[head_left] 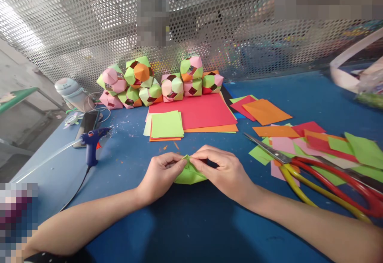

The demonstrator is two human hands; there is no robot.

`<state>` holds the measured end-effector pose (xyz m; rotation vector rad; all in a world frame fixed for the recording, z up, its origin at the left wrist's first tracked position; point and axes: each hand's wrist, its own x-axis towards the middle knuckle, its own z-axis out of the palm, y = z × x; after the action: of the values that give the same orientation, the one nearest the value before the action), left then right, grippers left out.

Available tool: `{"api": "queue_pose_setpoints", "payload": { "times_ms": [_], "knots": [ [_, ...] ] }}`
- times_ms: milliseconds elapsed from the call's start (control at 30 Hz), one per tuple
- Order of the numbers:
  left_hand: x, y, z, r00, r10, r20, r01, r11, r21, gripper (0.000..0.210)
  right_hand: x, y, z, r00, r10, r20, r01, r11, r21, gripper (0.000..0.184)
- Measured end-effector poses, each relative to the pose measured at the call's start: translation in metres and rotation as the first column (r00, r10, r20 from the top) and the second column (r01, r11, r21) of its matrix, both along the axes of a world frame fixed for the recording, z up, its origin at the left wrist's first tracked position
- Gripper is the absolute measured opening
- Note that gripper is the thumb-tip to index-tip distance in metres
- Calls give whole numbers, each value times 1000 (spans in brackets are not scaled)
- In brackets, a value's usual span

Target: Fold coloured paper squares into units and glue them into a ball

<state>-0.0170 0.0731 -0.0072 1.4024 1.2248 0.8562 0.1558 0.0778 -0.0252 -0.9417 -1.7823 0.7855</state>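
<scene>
Both hands pinch a partly folded sheet of light green paper [189, 176] just above the blue table, near its front. My left hand [160, 175] grips the left side, thumb and forefinger closed at a small raised peak. On the other side of that peak my right hand [223, 171] pinches the paper too, fingers bent together. The paper's lower edge bulges toward me; parts of it are hidden behind the fingers. Beyond the hands lies a small stack of square green paper [166, 124] with orange edges under it.
Folded paper balls [172, 87] are piled at the back against a perforated metal panel [113, 27]. Large red sheets [203, 113] lie before them. A blue glue gun [92, 145] and a phone [86, 125] are at left. Scissors [284, 159] rest on paper scraps [335, 145] at right.
</scene>
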Motion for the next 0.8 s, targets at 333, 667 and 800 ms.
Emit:
{"api": "queue_pose_setpoints", "payload": {
  "times_ms": [333, 667, 800],
  "knots": [
    [2, 0, 4, 999, -28, 46, 31, 997, -68, 22, 0, -1, 1, 999, 30, -20, -31, 999, -28, 11],
    [5, -5, 2, 995, -72, -72, 72, 997, 6, 20, 0, -3, 5, 998, 58, 16, -59, 997, 43, 15],
    [3, -1, 0, 992, 127, 3, -127, 992, 27, 22, 2, 0, 7, 998, -43, -47, 36, 991, -131, 17]
  ]
}}
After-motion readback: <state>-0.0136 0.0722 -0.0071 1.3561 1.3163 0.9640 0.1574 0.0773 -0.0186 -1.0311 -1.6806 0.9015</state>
